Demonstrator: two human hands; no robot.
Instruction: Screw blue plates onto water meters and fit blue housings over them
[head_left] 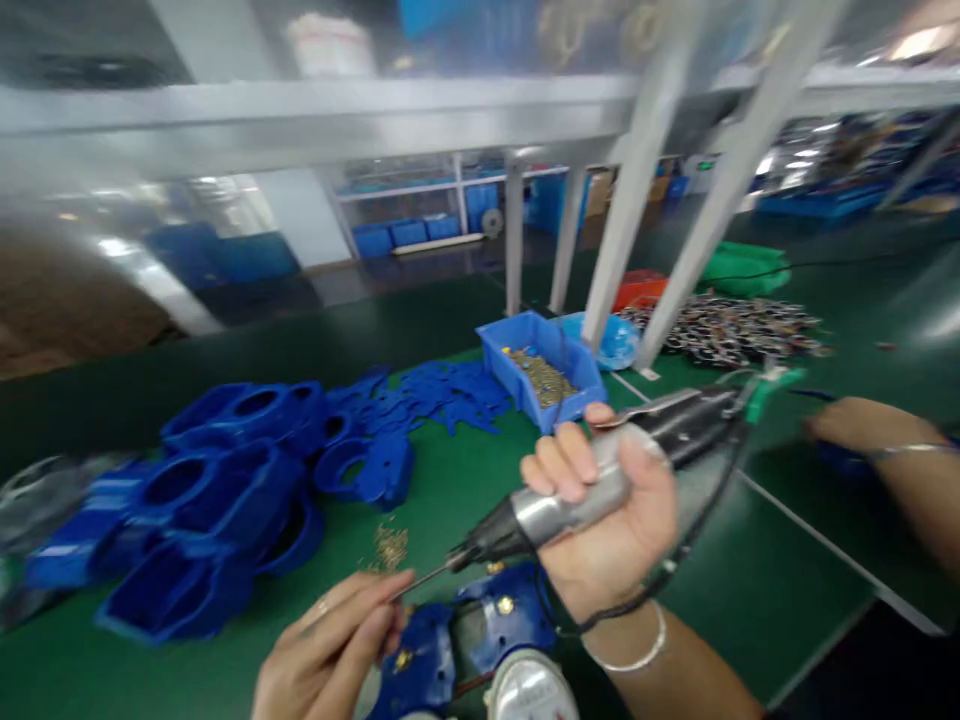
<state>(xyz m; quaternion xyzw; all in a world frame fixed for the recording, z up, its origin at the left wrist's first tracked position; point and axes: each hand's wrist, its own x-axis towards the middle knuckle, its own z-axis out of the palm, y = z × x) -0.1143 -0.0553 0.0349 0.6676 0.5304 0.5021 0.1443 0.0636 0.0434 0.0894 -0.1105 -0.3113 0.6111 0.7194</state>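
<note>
My right hand [611, 520] is wrapped round a silver powered screwdriver [577, 490], held almost level with its thin bit pointing left. My left hand [334, 650] pinches at the bit's tip, fingers pressed together on something too small to make out. Just below the bit lies a blue plastic housing with brass screws [469, 640] and a round white part [529, 690] at the bottom edge. A small heap of brass screws [390, 545] lies on the green mat to the left of the bit. A black cable runs from the screwdriver past my wrist.
Several blue plastic housings [217, 500] are piled at left, flat blue parts [435, 395] behind them. A blue bin of screws [544, 375] stands ahead. Another person's arm with a bracelet [892, 460] reaches in at right. A heap of metal parts [731, 330] lies beyond slanted white frame posts.
</note>
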